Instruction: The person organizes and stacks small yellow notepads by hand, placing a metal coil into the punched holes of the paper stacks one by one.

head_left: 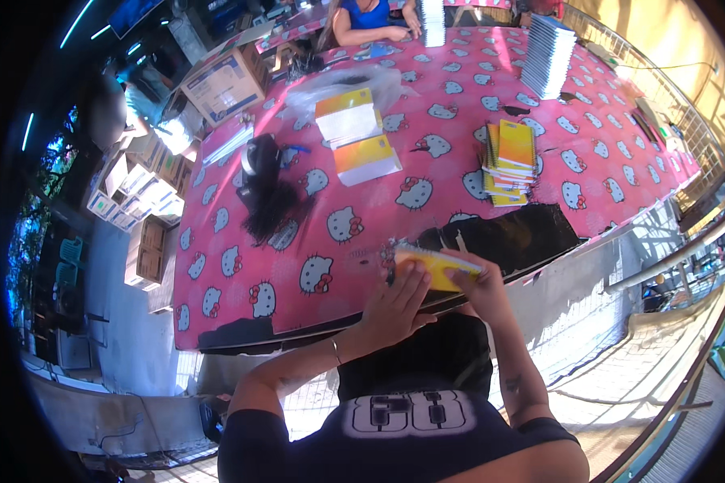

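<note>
At the near edge of the table I have a small spiral notebook [437, 269] with a yellow-orange cover, tilted slightly. My left hand [398, 304] lies against its left part, fingers stretched out and close together. The right end of the notebook is gripped by my right hand [482, 288], its thumb on the cover. Beyond my right hand sits a pile of yellow spiral notebooks [511, 157]. Farther off, toward the middle, are two stacks of yellow-covered paper pads [345, 110] [368, 159]. A heap of thin black strands [275, 211] lies left of them, beside a black device [260, 158].
The pink cat-print tablecloth [342, 225] has torn black patches near my edge. Tall white paper stacks [546, 60] stand at the back right. A clear plastic bag [298, 95] and a cardboard box [224, 85] are at the back left. Across the table sits a person in blue [370, 20].
</note>
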The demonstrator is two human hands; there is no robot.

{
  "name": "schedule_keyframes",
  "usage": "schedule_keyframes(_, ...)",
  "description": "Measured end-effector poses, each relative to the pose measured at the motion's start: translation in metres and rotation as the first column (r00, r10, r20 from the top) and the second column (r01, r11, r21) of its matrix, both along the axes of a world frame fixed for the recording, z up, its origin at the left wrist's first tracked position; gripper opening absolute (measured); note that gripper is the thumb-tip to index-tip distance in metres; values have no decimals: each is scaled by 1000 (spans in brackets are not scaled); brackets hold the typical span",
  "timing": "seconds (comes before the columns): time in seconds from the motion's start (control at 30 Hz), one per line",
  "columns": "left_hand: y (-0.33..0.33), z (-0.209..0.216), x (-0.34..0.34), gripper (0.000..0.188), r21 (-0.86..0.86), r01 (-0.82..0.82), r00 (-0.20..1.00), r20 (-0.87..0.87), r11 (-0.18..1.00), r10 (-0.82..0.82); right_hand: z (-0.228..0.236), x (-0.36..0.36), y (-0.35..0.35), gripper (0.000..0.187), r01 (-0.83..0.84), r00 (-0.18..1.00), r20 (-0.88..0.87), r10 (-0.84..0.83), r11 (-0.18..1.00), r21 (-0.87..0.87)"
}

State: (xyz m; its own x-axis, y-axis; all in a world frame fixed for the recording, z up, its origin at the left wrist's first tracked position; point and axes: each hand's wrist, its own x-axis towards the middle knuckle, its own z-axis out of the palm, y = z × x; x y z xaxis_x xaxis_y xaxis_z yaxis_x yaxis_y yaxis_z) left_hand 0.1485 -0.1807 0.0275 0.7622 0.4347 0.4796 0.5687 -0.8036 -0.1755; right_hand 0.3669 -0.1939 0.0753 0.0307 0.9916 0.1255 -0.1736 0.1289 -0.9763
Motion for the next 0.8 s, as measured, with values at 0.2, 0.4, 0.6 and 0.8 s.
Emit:
schedule_keyframes(0.2,4,20,8,86,-61,-115,993,-10,991,115,2,-3,0,28,-58,995,84,63,997,-52)
schedule_keyframes(0.4,21,65,24,87,-160,-175,982,-97,971,161,-31,-2,7,29,-122,977,167,129,991,-56)
schedule_keyframes(0.6,24,43,34,83,-138,-82,997,-21,987,80,-51,1,10,27,-100,972,214,99,995,-5)
schedule_keyframes(0.8,12,26,35,83,-195,-68,997,-38,979,62,-53,4,12,33,-120,958,260,118,993,-5)
